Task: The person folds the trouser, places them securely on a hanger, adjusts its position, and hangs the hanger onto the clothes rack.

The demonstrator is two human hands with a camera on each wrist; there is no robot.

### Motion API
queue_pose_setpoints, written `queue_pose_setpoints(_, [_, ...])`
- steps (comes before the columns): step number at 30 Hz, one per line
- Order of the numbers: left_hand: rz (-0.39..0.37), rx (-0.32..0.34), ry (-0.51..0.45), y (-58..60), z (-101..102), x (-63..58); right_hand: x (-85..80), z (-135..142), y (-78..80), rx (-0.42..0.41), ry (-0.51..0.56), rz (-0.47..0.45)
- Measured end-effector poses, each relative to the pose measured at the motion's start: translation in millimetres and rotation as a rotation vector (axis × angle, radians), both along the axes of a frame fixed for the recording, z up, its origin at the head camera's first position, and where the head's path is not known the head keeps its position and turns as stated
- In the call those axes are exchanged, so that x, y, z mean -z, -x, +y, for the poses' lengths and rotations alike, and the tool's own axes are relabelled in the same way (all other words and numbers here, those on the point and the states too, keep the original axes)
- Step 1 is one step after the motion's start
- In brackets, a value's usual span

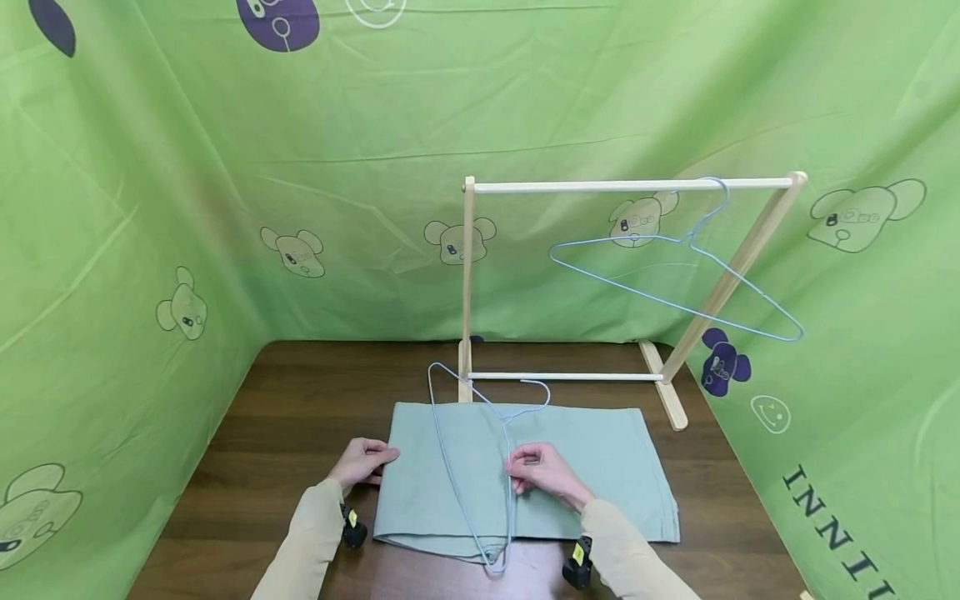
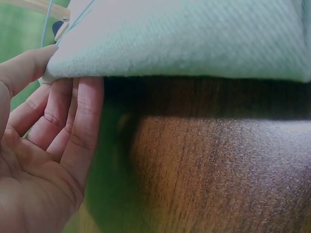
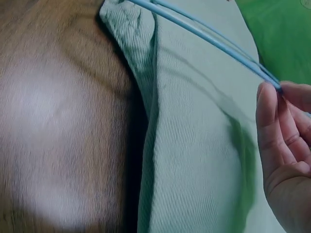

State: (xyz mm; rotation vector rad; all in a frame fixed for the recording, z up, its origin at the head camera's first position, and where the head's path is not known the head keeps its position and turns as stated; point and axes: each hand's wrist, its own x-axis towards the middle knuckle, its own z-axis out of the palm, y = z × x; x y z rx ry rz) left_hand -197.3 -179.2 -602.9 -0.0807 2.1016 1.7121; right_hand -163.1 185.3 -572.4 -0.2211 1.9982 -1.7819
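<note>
A pale green folded cloth [image 1: 607, 450] lies flat on the brown table. At its left edge my left hand [image 1: 362, 462] pinches the fabric, thumb above and fingers underneath, as the left wrist view shows. A light blue wire hanger [image 3: 209, 42] crosses over the cloth, its hook pointing toward the back. My right hand [image 1: 546, 471] grips one side of this hanger between thumb and fingertips, above the middle of the cloth. The hanger's far end reaches past the cloth's front edge.
Behind the cloth stands a rack with wooden uprights [image 1: 468, 283] and a white top bar [image 1: 585, 187]. A second blue hanger [image 1: 637, 289] hangs from that bar toward the right. Green printed fabric [image 1: 360, 200] surrounds the wood-grained table [image 1: 300, 392] at the back and sides.
</note>
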Motion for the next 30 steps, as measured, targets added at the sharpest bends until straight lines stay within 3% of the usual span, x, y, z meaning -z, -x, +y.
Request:
queue_pose_setpoints(5, [0.006,0.013,-0.011,-0.1,0.6,-2.6,-2.0,-7.8,0.4,0.006,0.035,0.002])
queue_pose_setpoints(13, [0.006,0.03,-0.031,-1.1,0.9,-5.5,-7.1,-19.9,-0.1,0.063,0.098,-0.103])
queue_pose_setpoints(23, [0.015,0.008,-0.027,-2.7,4.7,-10.8,-6.0,-28.7,-1.3,0.052,0.151,-0.104])
queue_pose_setpoints(30, [0.046,0.027,-0.038,-1.4,5.8,-15.7,-6.9,-34.8,-2.0,0.071,0.12,-0.109])
